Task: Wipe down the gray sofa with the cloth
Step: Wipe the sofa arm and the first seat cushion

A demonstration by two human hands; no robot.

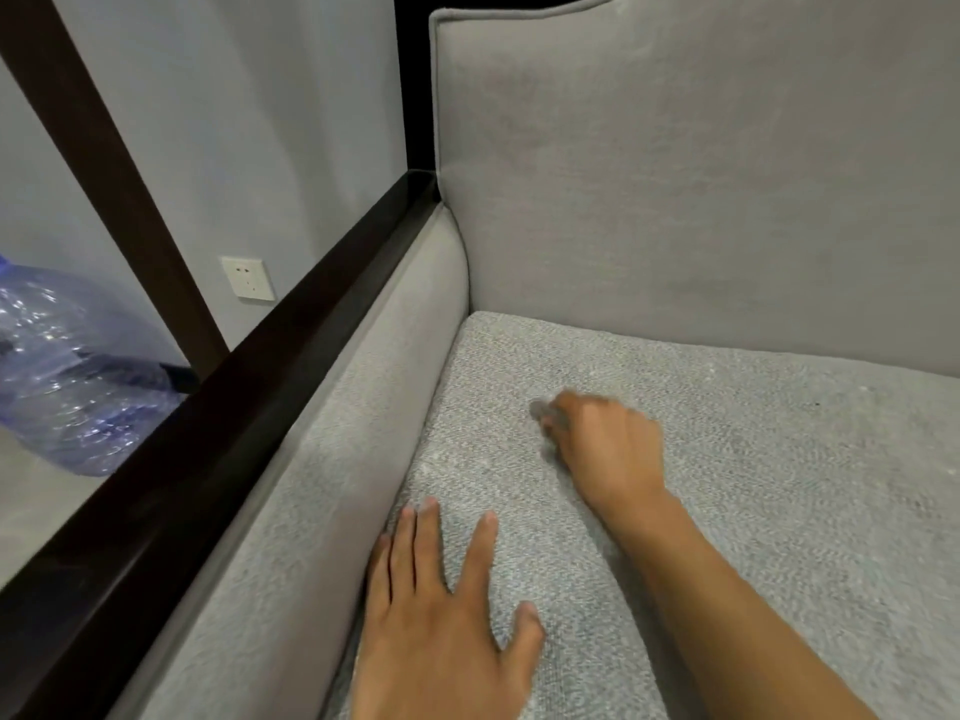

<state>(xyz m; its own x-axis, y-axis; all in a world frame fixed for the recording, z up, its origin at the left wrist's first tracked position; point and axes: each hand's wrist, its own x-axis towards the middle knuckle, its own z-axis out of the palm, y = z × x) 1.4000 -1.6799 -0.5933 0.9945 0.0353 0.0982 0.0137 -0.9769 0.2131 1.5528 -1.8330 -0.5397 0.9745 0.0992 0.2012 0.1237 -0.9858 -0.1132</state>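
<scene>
While my left hand [447, 615] lay flat, fingers spread, on the sofa [779, 459] seat, my right hand [608, 444] curled around the cloth [544, 412]. Only a blurred gray scrap of it showed past my fingertips, down on the seat.

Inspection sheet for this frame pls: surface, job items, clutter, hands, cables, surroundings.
Surface: gray seat cushion, coarse weave, pale specks near the armrest pad.
Job's things: back cushion upright behind the seat; cloth shows only as a small dark gray bit at the right fingertips, blurred.
Clutter: nothing seen.
Hands: left hand flat on the seat, fingers straight; right hand curled on the cloth, motion-blurred.
Cables: nothing seen.
Surroundings: dark wooden rail along the armrest; wall socket, nothing plugged in; blue water jug beyond the rail.
</scene>
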